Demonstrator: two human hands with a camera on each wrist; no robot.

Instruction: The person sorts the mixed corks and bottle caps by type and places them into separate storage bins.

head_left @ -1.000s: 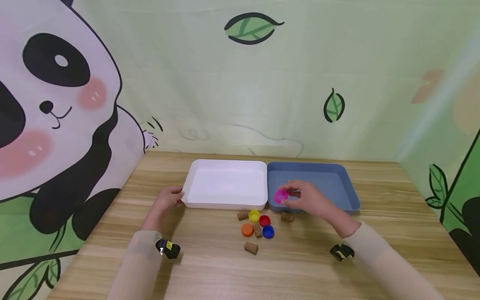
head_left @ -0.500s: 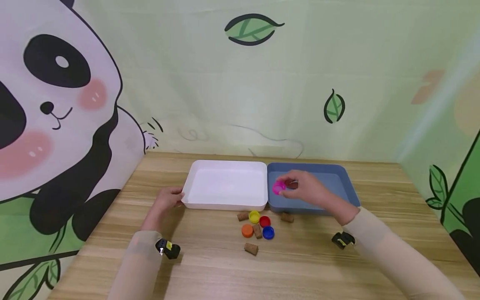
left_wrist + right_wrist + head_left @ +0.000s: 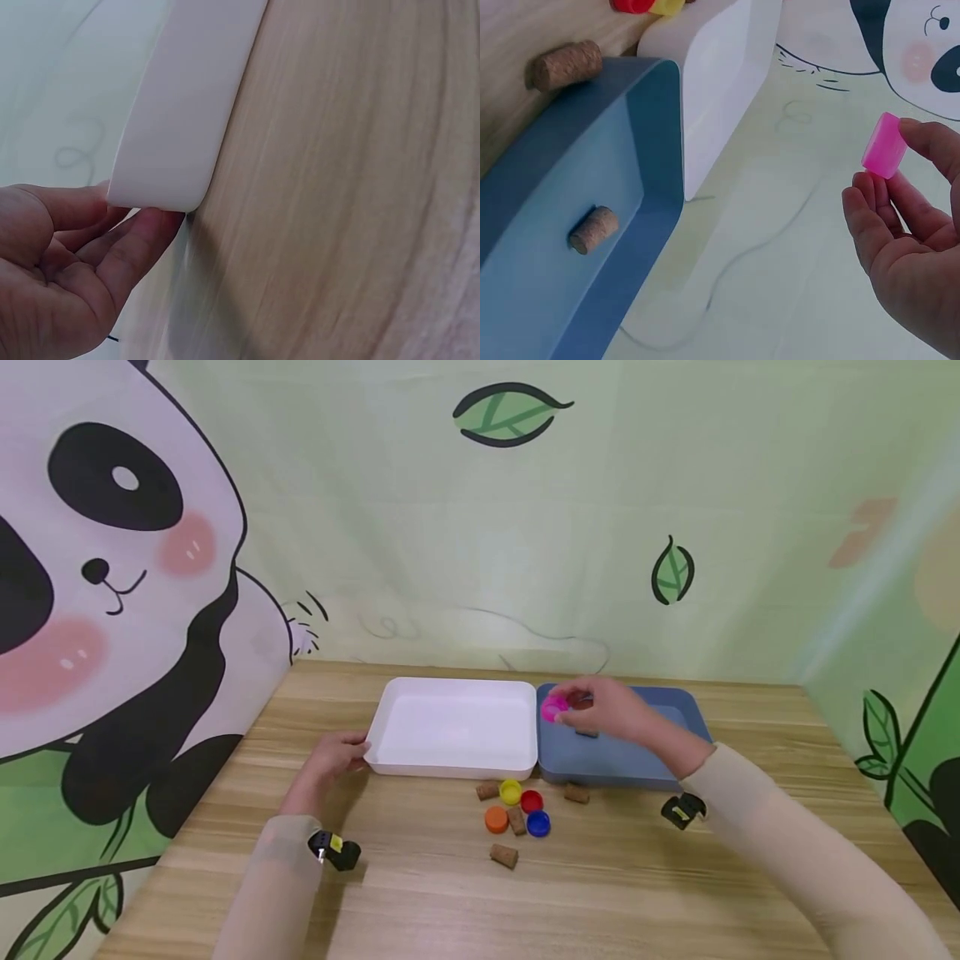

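Observation:
My right hand [image 3: 611, 706] pinches a pink bottle cap [image 3: 554, 708] between thumb and fingers over the blue tray [image 3: 622, 772]. The right wrist view shows the pink cap [image 3: 886, 145] tilted at the fingertips. Inside the blue tray lies a cork [image 3: 595, 230], partly hidden by the hand in the head view. At the left end of the white tray [image 3: 450, 772], my left hand [image 3: 336, 755] holds the corner. In the left wrist view the thumb is at the white tray's rim [image 3: 169, 127] and fingertips touch its end wall.
In front of the trays lie yellow [image 3: 511, 792], red [image 3: 532, 801], orange [image 3: 496, 819] and blue bottle caps [image 3: 537, 823]. Several corks [image 3: 504, 856] lie among and around them on the wooden table [image 3: 420, 893]. The trays stand side by side near the back wall.
My right hand has moved away from me and slightly left with the pink cap, from the blue tray's front towards its back left corner. The left hand has stayed at the white tray.

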